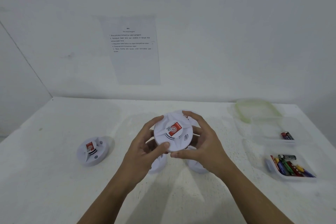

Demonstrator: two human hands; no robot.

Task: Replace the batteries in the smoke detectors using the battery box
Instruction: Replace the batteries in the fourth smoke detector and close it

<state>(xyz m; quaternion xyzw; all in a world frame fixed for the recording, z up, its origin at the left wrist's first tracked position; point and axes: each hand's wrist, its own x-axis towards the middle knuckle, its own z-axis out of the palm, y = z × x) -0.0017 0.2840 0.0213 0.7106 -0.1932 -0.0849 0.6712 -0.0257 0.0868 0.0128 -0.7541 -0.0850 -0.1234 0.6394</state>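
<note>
I hold a round white plastic smoke detector with a red label on its middle (pixel 172 132) above the white table (pixel 54 178), its face tilted toward me. My left hand (pixel 145 149) grips its left side, thumb pressed on the near rim. My right hand (pixel 203 143) wraps the right side, fingers hooked over the far edge and thumb under the near rim. The two hands are close together, both clamped on this one detector.

Below my hands, two more white smoke detectors lie on the table, partly hidden: one under my left wrist (pixel 158 165), one under my right (pixel 197 165). A fourth white detector with a red label (pixel 91 151) sits well apart to the left.

At the right edge, a clear plastic box (pixel 298 179) holds a heap of multicoloured batteries (pixel 291 166). Just behind it, a second clear box (pixel 269 141) holds a few dark and red batteries (pixel 287 135). Farther back lies a clear lid with a green seal (pixel 254 111). A printed sheet of paper (pixel 131 49) hangs on the white wall.
</note>
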